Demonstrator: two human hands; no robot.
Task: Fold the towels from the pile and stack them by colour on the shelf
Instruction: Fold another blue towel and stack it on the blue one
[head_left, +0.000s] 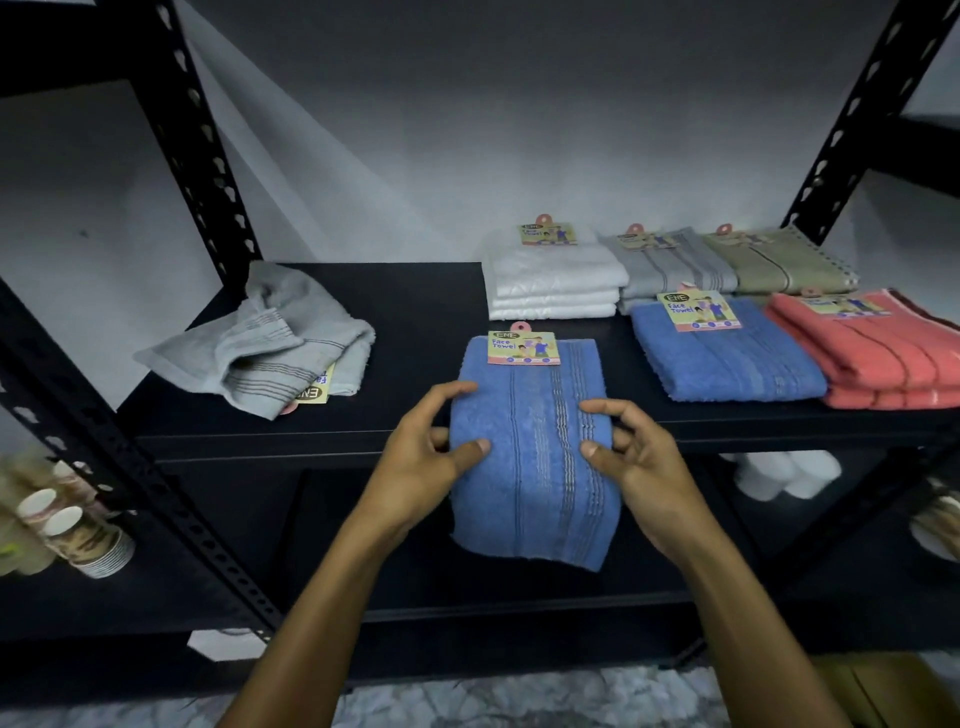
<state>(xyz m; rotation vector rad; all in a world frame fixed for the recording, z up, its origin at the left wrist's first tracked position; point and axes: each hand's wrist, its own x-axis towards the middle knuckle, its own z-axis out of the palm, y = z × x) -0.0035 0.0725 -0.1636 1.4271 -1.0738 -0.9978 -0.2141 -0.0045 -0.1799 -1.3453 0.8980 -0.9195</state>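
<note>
Now my left hand (415, 467) and right hand (639, 462) pinch the folded blue terry towel (535, 457) overhanging the black shelf's (415, 301) front edge; keep edges aligned.

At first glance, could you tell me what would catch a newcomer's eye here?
The folded blue towel at centre front, overhanging the shelf edge, with the left hand and right hand gripping its sides. Next, the coral towel stack at the right, and the rumpled grey towel lying unfolded at the left.
</note>
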